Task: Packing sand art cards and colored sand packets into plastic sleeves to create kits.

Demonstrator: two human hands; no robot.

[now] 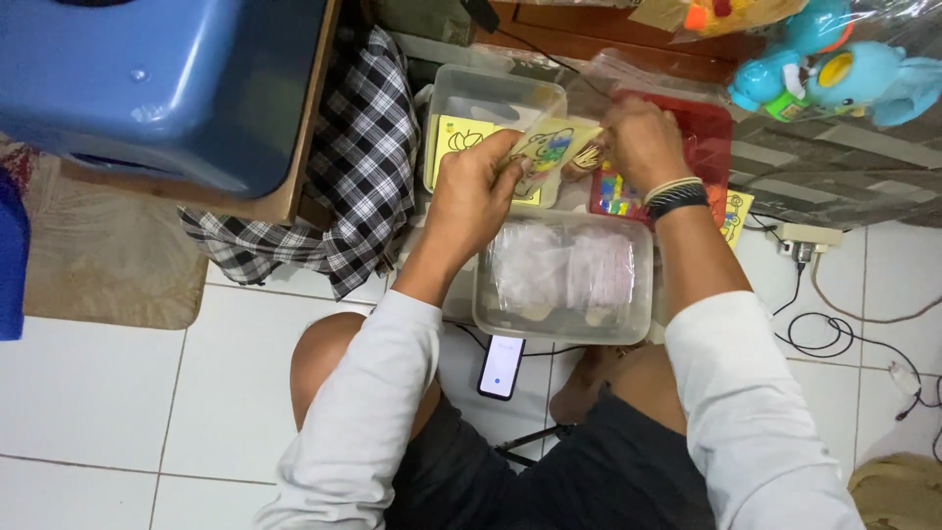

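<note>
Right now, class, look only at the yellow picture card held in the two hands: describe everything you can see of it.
The yellow picture card is thin, flat and pale yellow, apparently card or paper, with a cartoon drawing partly filled in blue, green and yellow. It is tilted, raised above an open clear plastic tub. The left hand grips its lower left edge; the right hand touches its right end. Fingers hide part of it.
</note>
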